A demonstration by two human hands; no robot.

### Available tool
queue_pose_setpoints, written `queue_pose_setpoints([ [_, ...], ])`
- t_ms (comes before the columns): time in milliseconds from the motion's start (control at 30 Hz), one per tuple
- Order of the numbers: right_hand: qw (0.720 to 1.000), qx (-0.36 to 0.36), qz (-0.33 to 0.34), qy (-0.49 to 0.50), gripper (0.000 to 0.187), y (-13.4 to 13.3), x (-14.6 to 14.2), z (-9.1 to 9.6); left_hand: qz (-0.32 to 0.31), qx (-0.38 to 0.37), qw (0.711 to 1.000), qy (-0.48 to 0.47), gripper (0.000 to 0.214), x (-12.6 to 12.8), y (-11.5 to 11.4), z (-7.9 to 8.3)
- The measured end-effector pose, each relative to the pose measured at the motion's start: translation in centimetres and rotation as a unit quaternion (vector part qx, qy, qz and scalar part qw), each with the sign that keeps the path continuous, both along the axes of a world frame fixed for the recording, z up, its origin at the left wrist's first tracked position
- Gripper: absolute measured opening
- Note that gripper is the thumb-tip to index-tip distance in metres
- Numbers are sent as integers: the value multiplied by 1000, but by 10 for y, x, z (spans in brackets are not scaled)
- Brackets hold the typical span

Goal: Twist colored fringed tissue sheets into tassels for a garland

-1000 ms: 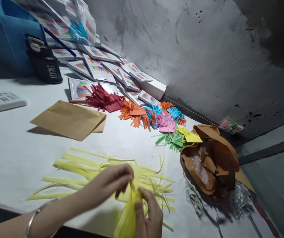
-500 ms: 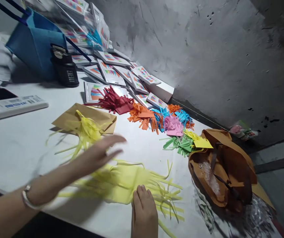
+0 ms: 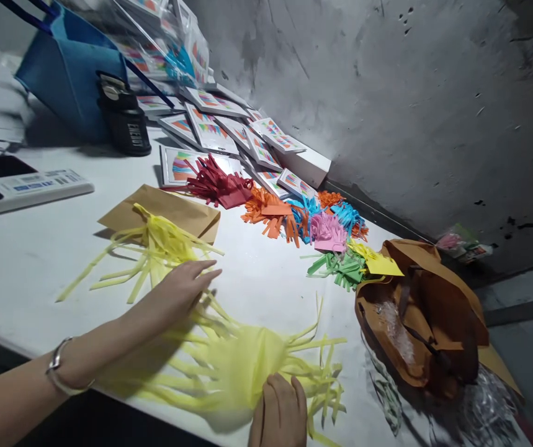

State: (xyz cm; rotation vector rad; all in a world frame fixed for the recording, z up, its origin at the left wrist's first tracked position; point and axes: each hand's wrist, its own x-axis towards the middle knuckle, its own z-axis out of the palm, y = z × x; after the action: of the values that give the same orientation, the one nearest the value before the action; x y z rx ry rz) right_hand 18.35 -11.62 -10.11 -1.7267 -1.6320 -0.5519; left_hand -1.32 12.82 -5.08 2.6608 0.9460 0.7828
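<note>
Yellow fringed paper (image 3: 238,360) runs along the counter's (image 3: 257,279) near edge, right hand (image 3: 280,410) nearer than left hand (image 3: 180,288); whether either grasps, I cannot tell.

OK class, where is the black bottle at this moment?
In the head view, the black bottle stands toward the upper left on the white table, just in front of the blue bag and left of the printed packs.

Narrow, shiny silver-coloured bangle (image 3: 52,369) round bare left wrist (image 3: 74,363)
</note>
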Motion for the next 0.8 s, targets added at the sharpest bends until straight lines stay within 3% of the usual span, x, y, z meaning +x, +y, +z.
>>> queue_pose_setpoints([
  [67, 1000, 13, -16, 12, 28, 1, -4, 2, -31, 2, 999, -19, 47, 2, -28, 8],
  [167, 998, 24, -41, 42, 25, 6, -12, 9, -216, -28, 976, 8, 72, 20, -83, 8],
  [267, 999, -24, -15, 35, 29, 10, -18, 17, -226, -28, 974, -2, 42, 37, -111, -2],
  [333, 998, -54, 26, 13, 40, 10, -17, 18, -219, -33, 975, -26, 32, 41, -111, -6],
  [433, 997, -53, 63, 4, 38, 5, -10, 13, -247, -45, 967, -51, 34, 34, -101, -4],
  [567, 996, -63, 66, 24, 25, 0, -3, 10, -250, -107, 961, -43, 37, 21, -97, 10],
  [633, 994, -82, 72, 25, 35, 1, -3, 13, -256, -145, 955, -29, 36, 16, -96, 15],
  [800, 995, -59, 81, -1, 29, 7, -6, 19, -299, -172, 938, -2, 34, 9, -88, 13],
])
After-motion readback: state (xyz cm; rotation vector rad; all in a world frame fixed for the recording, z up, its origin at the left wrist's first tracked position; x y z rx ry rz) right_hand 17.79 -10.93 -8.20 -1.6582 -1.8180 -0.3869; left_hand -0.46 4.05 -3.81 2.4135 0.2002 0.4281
